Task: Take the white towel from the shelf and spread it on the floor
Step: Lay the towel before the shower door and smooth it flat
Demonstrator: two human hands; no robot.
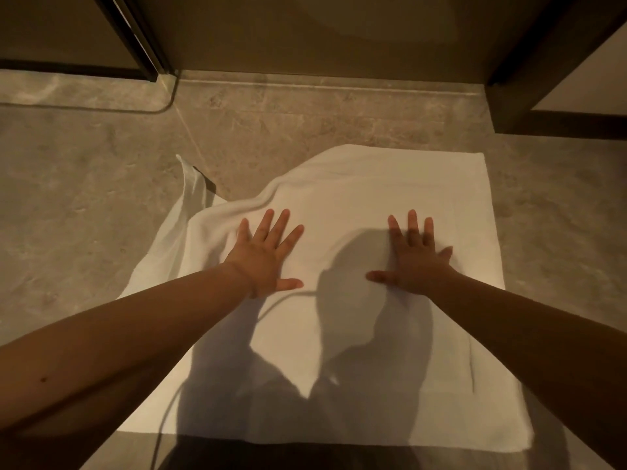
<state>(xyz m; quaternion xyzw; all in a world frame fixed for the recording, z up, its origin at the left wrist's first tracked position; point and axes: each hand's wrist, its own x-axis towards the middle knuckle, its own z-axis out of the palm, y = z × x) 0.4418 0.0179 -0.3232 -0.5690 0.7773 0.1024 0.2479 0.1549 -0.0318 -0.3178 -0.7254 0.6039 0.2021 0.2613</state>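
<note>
The white towel (356, 205) lies on the grey stone floor (84, 205) in the middle of the head view. Its right and near parts lie flat. Its far left corner is folded over in a ridge, and a thin layer sticks out to the left with one tip raised. My left hand (266, 254) rests flat on the towel just below that ridge, fingers straight and spread. My right hand (412, 257) lies flat on the towel's right half, fingers spread as well. Shadows of my head and arms fall across the towel's near half.
A dark door frame (135, 39) stands at the far left with a raised stone threshold (84, 89) beside it. A dark wooden cabinet edge (529, 96) stands at the far right. A brown wall (322, 35) closes the back.
</note>
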